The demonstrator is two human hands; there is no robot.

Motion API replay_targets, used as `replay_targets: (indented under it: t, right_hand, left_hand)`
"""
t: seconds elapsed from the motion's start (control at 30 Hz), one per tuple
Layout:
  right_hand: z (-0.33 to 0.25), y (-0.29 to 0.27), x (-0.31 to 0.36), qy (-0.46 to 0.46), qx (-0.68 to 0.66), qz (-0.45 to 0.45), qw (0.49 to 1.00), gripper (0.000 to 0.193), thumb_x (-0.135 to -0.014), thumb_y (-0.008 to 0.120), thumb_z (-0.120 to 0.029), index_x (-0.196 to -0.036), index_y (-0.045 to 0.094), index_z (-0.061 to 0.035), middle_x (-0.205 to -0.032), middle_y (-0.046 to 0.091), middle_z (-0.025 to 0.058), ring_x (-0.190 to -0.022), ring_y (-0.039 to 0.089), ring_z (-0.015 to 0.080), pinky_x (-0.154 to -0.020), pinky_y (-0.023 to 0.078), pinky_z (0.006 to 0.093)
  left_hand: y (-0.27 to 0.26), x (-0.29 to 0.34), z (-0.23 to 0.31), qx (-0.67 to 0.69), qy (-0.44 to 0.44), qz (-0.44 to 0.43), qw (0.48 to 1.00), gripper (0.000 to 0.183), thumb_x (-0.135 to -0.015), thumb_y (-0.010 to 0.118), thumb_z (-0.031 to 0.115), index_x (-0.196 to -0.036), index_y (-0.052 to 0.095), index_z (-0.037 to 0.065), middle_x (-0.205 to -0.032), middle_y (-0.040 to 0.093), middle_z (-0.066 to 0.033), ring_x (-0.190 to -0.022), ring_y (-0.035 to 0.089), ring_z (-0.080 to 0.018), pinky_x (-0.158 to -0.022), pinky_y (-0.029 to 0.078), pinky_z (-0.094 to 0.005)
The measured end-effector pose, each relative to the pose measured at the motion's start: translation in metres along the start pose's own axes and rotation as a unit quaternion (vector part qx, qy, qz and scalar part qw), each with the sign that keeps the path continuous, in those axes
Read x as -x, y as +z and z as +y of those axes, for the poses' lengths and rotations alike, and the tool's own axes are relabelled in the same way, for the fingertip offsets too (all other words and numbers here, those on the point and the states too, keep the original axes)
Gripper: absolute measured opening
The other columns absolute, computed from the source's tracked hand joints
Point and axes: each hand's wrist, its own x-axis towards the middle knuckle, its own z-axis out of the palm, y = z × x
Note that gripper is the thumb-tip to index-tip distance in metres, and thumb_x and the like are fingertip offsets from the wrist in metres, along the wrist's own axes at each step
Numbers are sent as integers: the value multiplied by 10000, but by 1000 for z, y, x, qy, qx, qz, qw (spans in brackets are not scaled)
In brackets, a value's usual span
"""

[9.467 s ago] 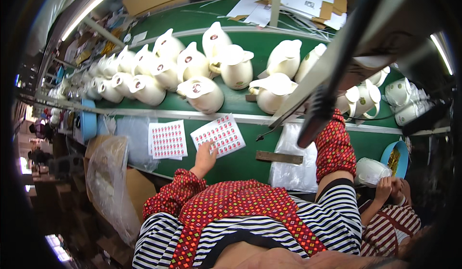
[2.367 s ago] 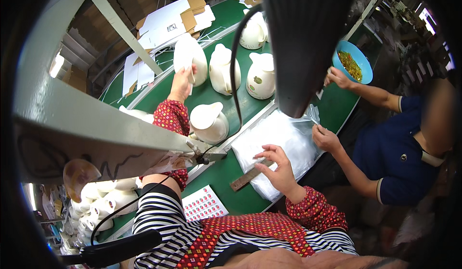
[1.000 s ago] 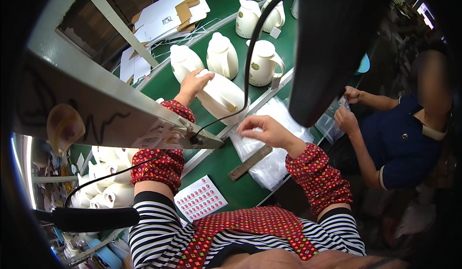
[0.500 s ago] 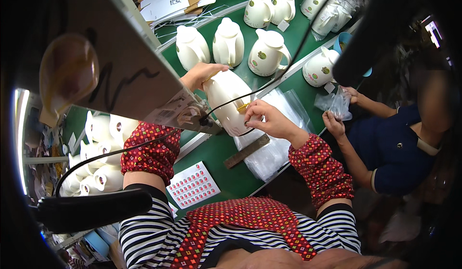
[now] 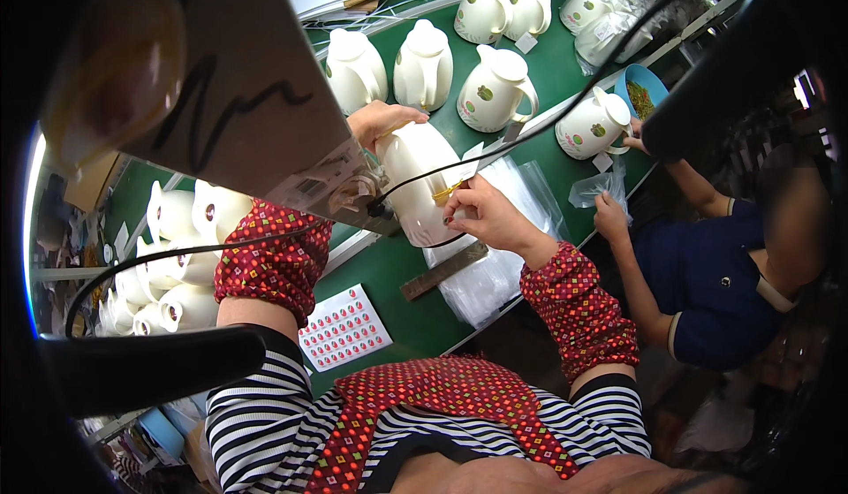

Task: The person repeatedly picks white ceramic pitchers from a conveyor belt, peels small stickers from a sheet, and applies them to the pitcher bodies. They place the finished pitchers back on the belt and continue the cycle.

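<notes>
A cream thermos jug (image 5: pixel 408 165) leans tilted above the green table in front of me. My left hand (image 5: pixel 382 121) is closed round its far end, and the hanging board hides part of that arm. At the jug's side, the fingers of my right hand (image 5: pixel 491 216) are pinched together on a yellow tie (image 5: pixel 444 194). A small white tag (image 5: pixel 463 169) sticks up beside this tie. Several more cream jugs stand upright beyond, among them a jug with a green print (image 5: pixel 484 95).
Clear plastic bags (image 5: pixel 481 286) and a metal ruler (image 5: pixel 442 271) lie to the right. A sticker sheet (image 5: pixel 346 328) lies nearer me. Jugs on their sides (image 5: pixel 190 304) are stacked at left. A board (image 5: pixel 238 140) and black cable hang overhead. A co-worker's hand (image 5: pixel 611 216) holds a bag.
A white tag now shows upright by the yellow tie. The co-worker's one hand has moved from the bag to a jug at the right. My hands stay at about the same places on the jug.
</notes>
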Motion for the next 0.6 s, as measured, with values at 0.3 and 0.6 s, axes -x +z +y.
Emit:
replay_targets:
  t: [0.3, 0.6]
  right_hand:
    - [1, 7, 2, -67, 77, 49, 994, 237, -769, 825, 12, -953, 712, -84, -1157, 574, 141, -1125, 617, 328, -994, 540, 387]
    - [15, 16, 9, -103, 113, 125, 980, 385, -728, 888, -87, -1034, 655, -91, -1126, 580, 137, -1060, 627, 342, -936, 542, 422]
  left_hand:
    - [-2, 1, -3, 28, 8, -31, 999, 565, -810, 813, 521, -1176, 754, 94, -1070, 739, -87, -887, 751, -267, -735, 619, -458]
    - [2, -5, -9, -1, 31, -25, 999, 576, -859, 784, 529, -1249, 748, 105, -1114, 735, -94, -948, 738, -260, -795, 608, -461]
